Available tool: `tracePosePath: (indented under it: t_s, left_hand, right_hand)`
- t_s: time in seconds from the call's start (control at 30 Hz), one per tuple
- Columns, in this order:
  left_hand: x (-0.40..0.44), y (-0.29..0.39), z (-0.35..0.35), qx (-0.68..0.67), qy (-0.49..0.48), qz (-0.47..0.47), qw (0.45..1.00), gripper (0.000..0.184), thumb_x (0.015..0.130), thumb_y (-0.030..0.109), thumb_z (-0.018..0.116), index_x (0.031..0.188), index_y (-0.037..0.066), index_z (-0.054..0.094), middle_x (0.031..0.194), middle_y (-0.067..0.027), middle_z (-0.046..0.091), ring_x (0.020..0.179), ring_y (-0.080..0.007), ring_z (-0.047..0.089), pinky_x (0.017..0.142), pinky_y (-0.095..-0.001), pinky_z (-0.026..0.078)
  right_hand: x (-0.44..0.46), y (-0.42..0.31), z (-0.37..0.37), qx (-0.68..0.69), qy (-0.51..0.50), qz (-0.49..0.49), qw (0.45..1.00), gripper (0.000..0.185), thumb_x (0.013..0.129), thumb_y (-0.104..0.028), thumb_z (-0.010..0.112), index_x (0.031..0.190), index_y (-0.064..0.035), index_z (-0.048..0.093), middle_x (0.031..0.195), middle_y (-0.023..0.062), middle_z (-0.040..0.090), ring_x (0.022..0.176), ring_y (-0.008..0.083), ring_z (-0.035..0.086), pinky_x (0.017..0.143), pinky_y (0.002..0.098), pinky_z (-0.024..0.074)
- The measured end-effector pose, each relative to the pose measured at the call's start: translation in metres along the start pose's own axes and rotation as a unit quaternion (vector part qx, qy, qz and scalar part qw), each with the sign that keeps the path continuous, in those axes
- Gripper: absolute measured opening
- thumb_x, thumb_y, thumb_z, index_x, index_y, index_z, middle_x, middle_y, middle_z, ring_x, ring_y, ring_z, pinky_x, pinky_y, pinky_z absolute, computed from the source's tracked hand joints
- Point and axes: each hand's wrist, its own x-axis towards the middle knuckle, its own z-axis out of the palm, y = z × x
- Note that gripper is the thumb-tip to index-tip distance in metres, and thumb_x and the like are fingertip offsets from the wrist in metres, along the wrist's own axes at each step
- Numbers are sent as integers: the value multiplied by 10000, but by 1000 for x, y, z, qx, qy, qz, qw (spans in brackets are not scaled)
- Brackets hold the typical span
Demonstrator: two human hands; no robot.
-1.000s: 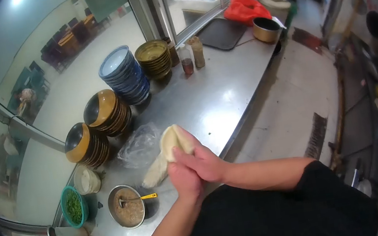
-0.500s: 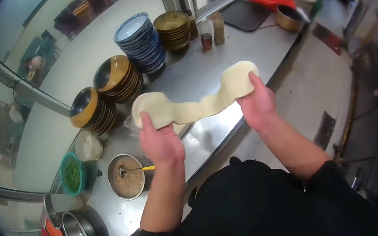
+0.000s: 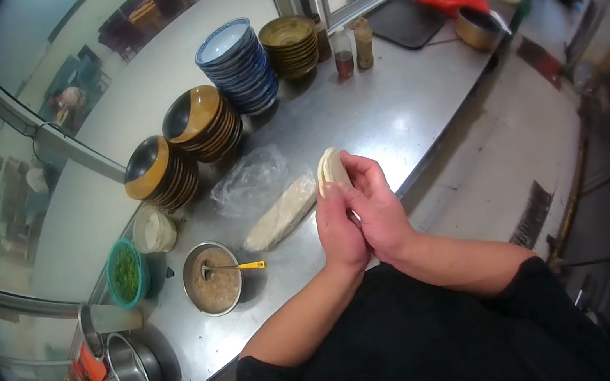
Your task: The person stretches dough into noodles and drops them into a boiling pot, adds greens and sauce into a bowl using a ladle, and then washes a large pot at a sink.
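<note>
2-handed grip (image 3: 373, 212) around pale dough (image 3: 332, 168)

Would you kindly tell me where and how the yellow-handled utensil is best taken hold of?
Probably by the yellow end of its handle, coming from the picture's right: that end juts past the rim of the metal bowl, while its head rests in the mixture.

The dough (image 3: 331, 167) looks smooth and matt, the tabletop (image 3: 380, 112) glossy metal, the bag (image 3: 252, 179) shiny, wrinkled plastic.

Restaurant kitchen: steel counter (image 3: 379, 108), stacked bowls (image 3: 242, 74), chopped greens (image 3: 126, 272), pot (image 3: 478, 28); beyond window (image 3: 91, 104), dining room (image 3: 139, 81) with tables (image 3: 147, 14), chairs (image 3: 117, 39).
</note>
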Motion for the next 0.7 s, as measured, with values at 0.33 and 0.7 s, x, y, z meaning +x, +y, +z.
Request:
tracePosePath:
  t_s: [0.33,0.7]
  left_hand:
    - [-6,13,12,-79,1,29,996,483,967,302,245,1321,-8,355,1291,-107,442,1193,-211,424,1020,-328,315]
    - [-6,5,4,-146,55,-11,988,467,974,321,224,1275,20,416,1246,-112,475,1139,-209,464,983,-333,353]
  right_hand:
    - [-3,-5,6,-4,-24,-23,999,355,884,-84,523,1170,1,331,1240,147,422,1152,194,415,1003,330,335]
    - [-7,-4,3,34,3,28,999,277,927,-163,419,1155,-6,419,1101,91,506,1047,142,478,921,290,385]
